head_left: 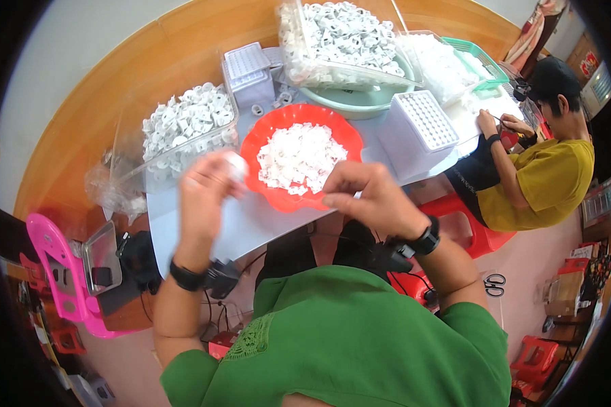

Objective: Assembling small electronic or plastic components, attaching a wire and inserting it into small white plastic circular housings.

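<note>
Along the table's bare front edge, by the red bowl of white pieces: grasping a blurred white part with left hand; curling right hand near the rim, contents unclear.

Rounded white part, white pieces, heaped

one red bowl, one pale basin, one green basket, one co-worker

No words, labels, numbers or signs can be read.
</note>
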{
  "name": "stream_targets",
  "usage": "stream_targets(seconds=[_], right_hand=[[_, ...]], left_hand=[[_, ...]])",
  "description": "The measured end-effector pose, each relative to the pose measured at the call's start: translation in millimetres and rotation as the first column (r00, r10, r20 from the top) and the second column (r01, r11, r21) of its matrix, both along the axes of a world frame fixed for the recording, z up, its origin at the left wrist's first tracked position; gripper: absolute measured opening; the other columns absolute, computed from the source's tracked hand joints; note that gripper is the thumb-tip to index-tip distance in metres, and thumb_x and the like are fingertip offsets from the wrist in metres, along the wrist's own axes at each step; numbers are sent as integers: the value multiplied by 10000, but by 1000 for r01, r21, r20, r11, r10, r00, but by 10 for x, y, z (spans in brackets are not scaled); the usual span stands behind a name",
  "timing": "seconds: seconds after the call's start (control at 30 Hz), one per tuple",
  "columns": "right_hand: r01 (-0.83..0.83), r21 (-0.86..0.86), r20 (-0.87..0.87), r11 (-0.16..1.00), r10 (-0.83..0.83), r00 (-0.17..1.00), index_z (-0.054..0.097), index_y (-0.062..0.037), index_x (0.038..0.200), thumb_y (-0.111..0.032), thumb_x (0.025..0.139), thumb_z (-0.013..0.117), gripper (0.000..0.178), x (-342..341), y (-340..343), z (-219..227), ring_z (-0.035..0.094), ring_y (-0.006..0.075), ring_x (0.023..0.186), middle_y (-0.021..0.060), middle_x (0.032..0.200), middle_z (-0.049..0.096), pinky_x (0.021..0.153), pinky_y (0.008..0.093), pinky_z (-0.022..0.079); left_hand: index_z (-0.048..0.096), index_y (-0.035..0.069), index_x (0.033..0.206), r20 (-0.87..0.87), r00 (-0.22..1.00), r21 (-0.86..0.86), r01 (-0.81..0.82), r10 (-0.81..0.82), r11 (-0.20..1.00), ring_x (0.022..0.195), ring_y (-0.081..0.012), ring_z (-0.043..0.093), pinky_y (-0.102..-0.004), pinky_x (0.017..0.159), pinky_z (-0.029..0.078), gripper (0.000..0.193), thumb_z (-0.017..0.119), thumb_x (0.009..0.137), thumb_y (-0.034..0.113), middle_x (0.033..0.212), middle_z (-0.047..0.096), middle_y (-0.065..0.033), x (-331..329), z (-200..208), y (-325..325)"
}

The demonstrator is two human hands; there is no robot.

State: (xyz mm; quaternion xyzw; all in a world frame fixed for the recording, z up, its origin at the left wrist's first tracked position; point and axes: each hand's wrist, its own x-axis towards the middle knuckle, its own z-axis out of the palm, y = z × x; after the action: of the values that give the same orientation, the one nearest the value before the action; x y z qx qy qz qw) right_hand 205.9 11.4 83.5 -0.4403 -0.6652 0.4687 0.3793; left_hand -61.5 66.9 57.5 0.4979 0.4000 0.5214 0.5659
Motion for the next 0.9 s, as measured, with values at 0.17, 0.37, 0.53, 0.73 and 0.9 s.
stream_targets(seconds=[0.17, 0.37, 0.53, 0.73, 0.9], right_hand=[[121, 61, -184, 991, -108, 977, 630, 19, 840, -28, 830, 647, 51, 332, 294, 495, 557, 60, 643, 6, 708, 612, 586, 212, 462], [345, 232, 105, 910, -376, 921, 625, 18, 830, -88, 836, 639, 107, 631, 1127, 742, 575, 87, 618, 28, 704, 610, 562, 221, 478], [358, 269, 400, 894, -442, 803, 632, 24, 839, -132, 806, 660, 162, 729, 1952, 806, 587, 118, 607, 48, 696, 619, 540, 254, 493], [96, 77, 790, 992, -119, 601, 621, -8, 1081, -98, 764, 657, 331, 578, 2588, 694, 604, 153, 702, 85, 875, 639, 564, 274, 504], [-81, -16, 800, 997, 62, 597, 621, 8, 1063, -76, 739, 673, 339, 559, 2740, 672, 599, 145, 675, 66, 812, 629, 573, 270, 519]], left_hand=[[450, -52, 1239, 311, 910, -26, -282, 276, 959, 887, -183, 636, -285, 753, 549, 353, 492, 974, 177, 1120, 614, -193, -464, 356, 731], [642, -25, 1044, -269, 962, 259, 19, 53, 966, 684, -106, 604, -240, 627, 497, 186, 578, 872, -1, 904, 650, -61, 78, -547, 132], [656, -33, 998, -312, 950, 290, 67, 28, 955, 658, -123, 602, -239, 623, 497, 145, 582, 875, -8, 857, 648, -69, 225, -789, -82], [609, -36, 1112, -75, 997, 122, 20, -11, 992, 795, -127, 609, -236, 670, 506, 225, 541, 897, -20, 976, 627, -95, 154, -946, -75], [611, -27, 1102, -75, 997, 206, -1, 17, 979, 770, -106, 570, -225, 660, 479, 215, 533, 903, -2, 1041, 600, -86, 238, -922, -107]])
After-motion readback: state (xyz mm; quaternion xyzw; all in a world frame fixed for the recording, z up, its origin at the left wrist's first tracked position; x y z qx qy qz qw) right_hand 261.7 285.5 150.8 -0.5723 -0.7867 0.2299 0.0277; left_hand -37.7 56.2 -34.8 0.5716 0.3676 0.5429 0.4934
